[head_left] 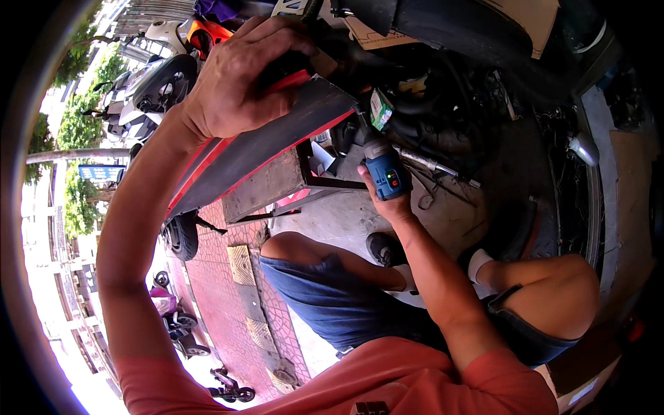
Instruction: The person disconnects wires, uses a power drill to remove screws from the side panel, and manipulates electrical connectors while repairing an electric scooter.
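My left hand (235, 86) is curled over the upper end of a long dark grey panel with red edges (277, 138), its fingertips partly hidden behind the edge. The panel slants from upper right to lower left. Low beside its right end, my right hand (393, 205) is closed round the handle of a blue cordless impact driver (384, 169). The driver's nose points up toward the corner of the panel. What its tip touches is too dark to make out. A green and white small box (380, 109) lies just beyond the driver.
A low metal-framed stand (266, 190) is under the panel. A metal rod-like tool (436, 164) lies on the floor right of the driver. Dark parts and cardboard (515, 24) crowd the far side. Parked scooters (155, 90) stand at left, outside. My bent legs are below.
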`<action>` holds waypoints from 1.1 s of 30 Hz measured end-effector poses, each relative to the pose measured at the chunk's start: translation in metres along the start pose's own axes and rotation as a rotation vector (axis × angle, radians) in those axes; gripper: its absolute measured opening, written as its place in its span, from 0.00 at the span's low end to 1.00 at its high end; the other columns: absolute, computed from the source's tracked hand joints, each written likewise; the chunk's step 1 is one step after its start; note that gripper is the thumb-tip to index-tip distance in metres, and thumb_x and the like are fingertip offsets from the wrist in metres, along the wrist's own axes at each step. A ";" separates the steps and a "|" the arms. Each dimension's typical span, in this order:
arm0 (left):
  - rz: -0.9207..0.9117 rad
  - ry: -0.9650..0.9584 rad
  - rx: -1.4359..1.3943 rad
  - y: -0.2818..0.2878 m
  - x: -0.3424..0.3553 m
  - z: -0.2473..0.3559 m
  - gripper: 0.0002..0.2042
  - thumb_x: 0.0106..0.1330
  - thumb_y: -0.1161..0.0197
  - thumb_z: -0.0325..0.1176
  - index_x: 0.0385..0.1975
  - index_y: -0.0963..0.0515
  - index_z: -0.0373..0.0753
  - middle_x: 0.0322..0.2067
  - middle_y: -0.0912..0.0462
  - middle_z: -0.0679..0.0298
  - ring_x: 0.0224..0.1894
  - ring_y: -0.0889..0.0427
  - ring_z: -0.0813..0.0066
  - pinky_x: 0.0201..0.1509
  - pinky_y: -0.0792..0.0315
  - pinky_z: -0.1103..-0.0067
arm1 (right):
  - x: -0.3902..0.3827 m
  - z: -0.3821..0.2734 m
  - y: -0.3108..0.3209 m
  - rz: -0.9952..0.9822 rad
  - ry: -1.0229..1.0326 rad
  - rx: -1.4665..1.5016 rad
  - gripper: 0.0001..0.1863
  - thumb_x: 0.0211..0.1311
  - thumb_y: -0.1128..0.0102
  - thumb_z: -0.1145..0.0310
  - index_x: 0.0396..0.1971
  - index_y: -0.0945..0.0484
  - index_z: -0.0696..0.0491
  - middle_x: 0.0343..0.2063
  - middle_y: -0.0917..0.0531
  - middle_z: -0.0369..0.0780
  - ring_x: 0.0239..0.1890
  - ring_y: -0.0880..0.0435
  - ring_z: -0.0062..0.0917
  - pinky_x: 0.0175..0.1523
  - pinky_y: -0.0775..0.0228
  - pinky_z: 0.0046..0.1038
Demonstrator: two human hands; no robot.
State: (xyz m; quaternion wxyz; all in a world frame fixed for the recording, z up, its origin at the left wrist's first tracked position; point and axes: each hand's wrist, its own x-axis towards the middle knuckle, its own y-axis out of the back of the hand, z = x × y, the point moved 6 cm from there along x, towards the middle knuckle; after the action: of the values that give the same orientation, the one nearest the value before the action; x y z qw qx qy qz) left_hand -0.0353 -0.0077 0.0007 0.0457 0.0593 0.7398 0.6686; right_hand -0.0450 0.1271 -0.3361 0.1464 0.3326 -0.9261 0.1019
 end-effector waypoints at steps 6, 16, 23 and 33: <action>0.018 0.119 -0.015 -0.003 0.004 -0.001 0.23 0.50 0.30 0.30 0.49 0.20 0.34 0.51 0.18 0.54 0.57 0.18 0.49 0.63 0.24 0.65 | -0.008 -0.003 -0.007 0.002 -0.031 -0.007 0.16 0.69 0.23 0.56 0.39 0.15 0.54 0.31 0.12 0.38 0.33 0.12 0.32 0.40 0.20 0.34; 0.065 0.018 -0.108 -0.001 0.011 0.008 0.22 0.50 0.31 0.26 0.49 0.19 0.31 0.49 0.18 0.52 0.55 0.18 0.51 0.64 0.26 0.67 | -0.005 0.007 -0.006 -0.011 -0.176 0.254 0.13 0.67 0.21 0.65 0.39 0.15 0.57 0.32 0.11 0.39 0.35 0.12 0.29 0.45 0.20 0.34; 0.063 0.026 -0.095 -0.002 0.009 0.006 0.21 0.52 0.31 0.29 0.48 0.19 0.32 0.48 0.18 0.53 0.54 0.18 0.51 0.63 0.26 0.67 | -0.003 0.007 -0.008 0.050 -0.180 0.319 0.12 0.65 0.20 0.66 0.39 0.15 0.56 0.32 0.12 0.40 0.34 0.13 0.33 0.44 0.20 0.35; 0.152 0.048 -0.151 -0.002 0.009 0.004 0.15 0.44 0.28 0.31 0.35 0.16 0.36 0.38 0.15 0.58 0.44 0.17 0.56 0.50 0.23 0.64 | -0.009 0.009 -0.015 -0.014 -0.049 -0.003 0.11 0.67 0.23 0.71 0.43 0.14 0.57 0.35 0.09 0.40 0.36 0.10 0.28 0.45 0.18 0.32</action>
State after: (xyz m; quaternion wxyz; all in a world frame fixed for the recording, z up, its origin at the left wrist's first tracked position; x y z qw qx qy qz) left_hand -0.0434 -0.0025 -0.0015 -0.0185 0.0959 0.6815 0.7253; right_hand -0.0309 0.1183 -0.3457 0.1250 0.3412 -0.9272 0.0912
